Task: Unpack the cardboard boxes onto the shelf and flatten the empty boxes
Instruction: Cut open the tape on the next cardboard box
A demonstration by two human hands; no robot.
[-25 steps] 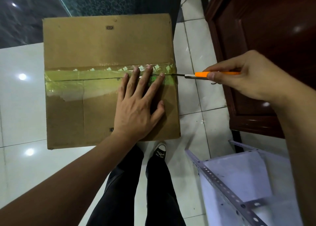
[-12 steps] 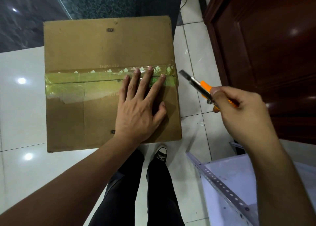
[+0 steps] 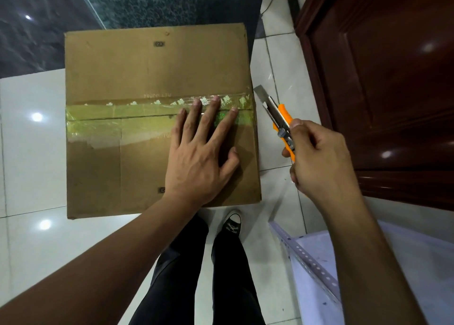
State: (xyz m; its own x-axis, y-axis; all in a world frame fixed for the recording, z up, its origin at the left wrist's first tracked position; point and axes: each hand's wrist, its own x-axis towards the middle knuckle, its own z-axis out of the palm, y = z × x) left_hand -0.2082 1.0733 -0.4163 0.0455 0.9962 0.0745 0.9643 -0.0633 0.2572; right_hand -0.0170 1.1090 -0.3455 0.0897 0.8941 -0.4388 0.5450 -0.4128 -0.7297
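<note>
Right grip (image 3: pixel 317 157) curls round an orange box cutter (image 3: pixel 280 120), blade out, just beside the cardboard box (image 3: pixel 147 73) on the floor (image 3: pixel 32 157). Left hand (image 3: pixel 199 157) presses flat by the taped seam (image 3: pixel 118 114). The box looks stiff; lift it by its bottom edges.

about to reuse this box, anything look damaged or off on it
Yes: below the tape on the cardboard box, left of the left hand, a pale ragged patch shows the surface paper torn away. The flaps are closed.

Left hand (image 3: pixel 196 160) lies flat, fingers spread; right hand (image 3: pixel 319 157) curled, gripping.
</note>
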